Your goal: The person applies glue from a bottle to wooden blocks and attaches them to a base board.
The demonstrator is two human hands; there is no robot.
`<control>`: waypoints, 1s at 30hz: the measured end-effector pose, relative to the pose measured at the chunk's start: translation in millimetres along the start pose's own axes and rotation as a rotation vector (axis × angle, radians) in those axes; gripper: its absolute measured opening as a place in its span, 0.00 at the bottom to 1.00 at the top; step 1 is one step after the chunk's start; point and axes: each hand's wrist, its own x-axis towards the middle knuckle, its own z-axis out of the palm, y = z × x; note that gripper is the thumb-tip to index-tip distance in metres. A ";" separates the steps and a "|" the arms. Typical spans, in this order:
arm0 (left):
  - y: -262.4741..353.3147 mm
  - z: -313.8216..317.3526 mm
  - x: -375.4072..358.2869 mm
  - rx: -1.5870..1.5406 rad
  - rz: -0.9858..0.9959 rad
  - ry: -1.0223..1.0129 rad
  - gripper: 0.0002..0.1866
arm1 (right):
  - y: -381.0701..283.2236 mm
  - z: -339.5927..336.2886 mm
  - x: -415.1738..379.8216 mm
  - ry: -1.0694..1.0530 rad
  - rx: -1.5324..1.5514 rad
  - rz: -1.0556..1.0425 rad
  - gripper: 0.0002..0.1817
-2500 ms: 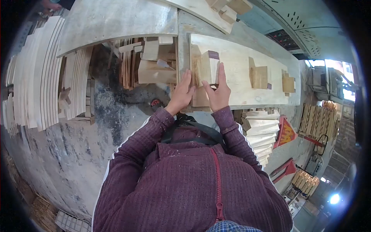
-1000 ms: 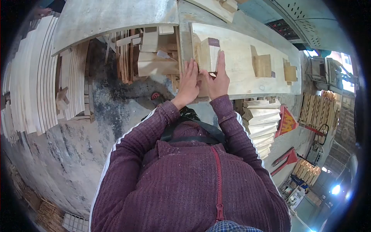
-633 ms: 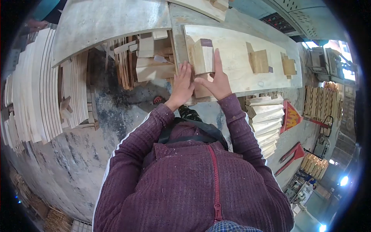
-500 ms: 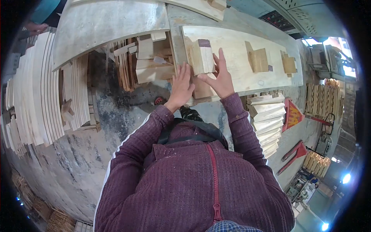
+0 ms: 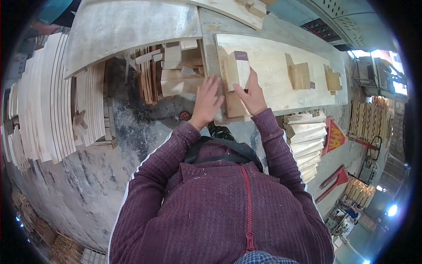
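A pale wooden block (image 5: 239, 72) with a purple end patch lies on a wide wooden board (image 5: 272, 99). My right hand (image 5: 254, 97) grips the block at its near right corner, thumb at the near end and fingers along the right side. Just left of the board, my left hand (image 5: 206, 101) holds nothing, its fingers apart and slightly blurred. Farther right on the same board sit another wooden block (image 5: 301, 75) and a smaller block piece (image 5: 333, 81).
A grey panel (image 5: 132, 26) extends at upper left, with wood offcuts (image 5: 180, 83) below it. Stacked boards (image 5: 50, 97) stand at far left. More stacked wood (image 5: 303, 143) and a red triangular piece (image 5: 334, 134) are at right. A machine with vents (image 5: 338, 17) is behind.
My right hand's spread fingers have closed in against the block. My left hand has come away slightly from the board's left edge. The whole view has shifted a little.
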 end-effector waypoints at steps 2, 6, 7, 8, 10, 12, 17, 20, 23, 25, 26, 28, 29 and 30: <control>-17.4 -13.4 0.2 -0.066 -0.031 0.102 0.28 | -1.4 0.8 -0.7 -0.011 0.007 0.029 0.39; -101.1 -20.5 8.7 -0.013 -0.153 0.179 0.22 | -4.1 2.4 0.9 0.009 -0.009 0.074 0.38; -123.0 -19.3 15.6 -0.015 -0.157 0.177 0.22 | -3.2 3.5 0.9 0.021 -0.035 0.052 0.38; -144.4 -17.8 25.5 0.063 -0.106 0.169 0.23 | -3.8 4.4 1.0 0.018 -0.036 0.055 0.38; -174.3 -15.2 45.5 0.137 -0.059 0.159 0.24 | -7.6 5.7 2.0 0.022 0.021 0.080 0.38; -192.6 -11.1 64.6 0.354 0.064 0.040 0.26 | -7.7 7.6 2.7 0.033 -0.003 0.080 0.38; -196.6 -7.1 92.7 0.564 0.100 -0.119 0.22 | -4.7 8.5 3.9 0.052 -0.023 0.098 0.38; -204.1 -8.6 95.4 0.651 0.051 -0.230 0.17 | -2.5 9.3 3.3 0.063 -0.067 0.098 0.39; -211.0 -9.4 95.4 0.742 0.081 -0.230 0.16 | -1.0 10.0 2.7 0.056 -0.030 0.135 0.39; -207.3 -14.3 93.7 0.751 0.088 -0.211 0.16 | -2.7 9.3 3.4 0.050 -0.031 0.129 0.38; -205.5 -17.4 92.9 0.618 -0.009 -0.201 0.19 | -2.9 9.2 3.7 0.048 -0.031 0.130 0.38; -202.4 -24.3 84.8 0.487 -0.109 -0.194 0.22 | -3.3 10.4 3.1 0.071 -0.010 0.110 0.38; -201.1 -30.8 76.8 0.362 -0.134 -0.076 0.21 | -4.3 11.1 3.0 0.068 -0.006 0.110 0.38; -199.4 -38.4 68.3 0.238 -0.156 0.041 0.20 | -5.5 11.9 3.3 0.085 -0.020 0.129 0.38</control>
